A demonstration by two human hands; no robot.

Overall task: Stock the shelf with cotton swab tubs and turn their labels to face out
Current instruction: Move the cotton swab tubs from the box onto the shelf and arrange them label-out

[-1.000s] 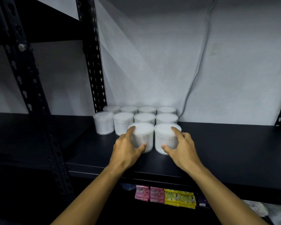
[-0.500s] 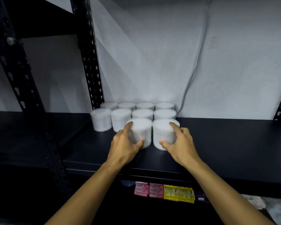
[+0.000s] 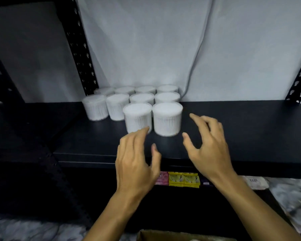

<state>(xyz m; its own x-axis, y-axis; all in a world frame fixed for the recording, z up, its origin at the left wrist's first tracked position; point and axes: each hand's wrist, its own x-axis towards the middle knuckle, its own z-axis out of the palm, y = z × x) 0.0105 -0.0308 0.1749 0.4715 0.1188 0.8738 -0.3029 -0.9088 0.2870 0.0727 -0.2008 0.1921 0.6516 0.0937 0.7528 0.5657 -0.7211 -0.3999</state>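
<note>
While my left hand and right hand hover spread and empty, both front tubs stand free on the shelf.

pink & yellow soap packs on lower shelf, grey cable down wall, cardboard box at bottom.

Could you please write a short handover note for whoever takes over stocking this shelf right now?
Left hand and right hand: both open, empty, in front of the shelf.
Ten cotton swab tubs stand on it: four at the back, four in the middle, two in front.
Labels cannot be made out.
A cardboard box sits below; contents hidden. Check it for more tubs.
</note>
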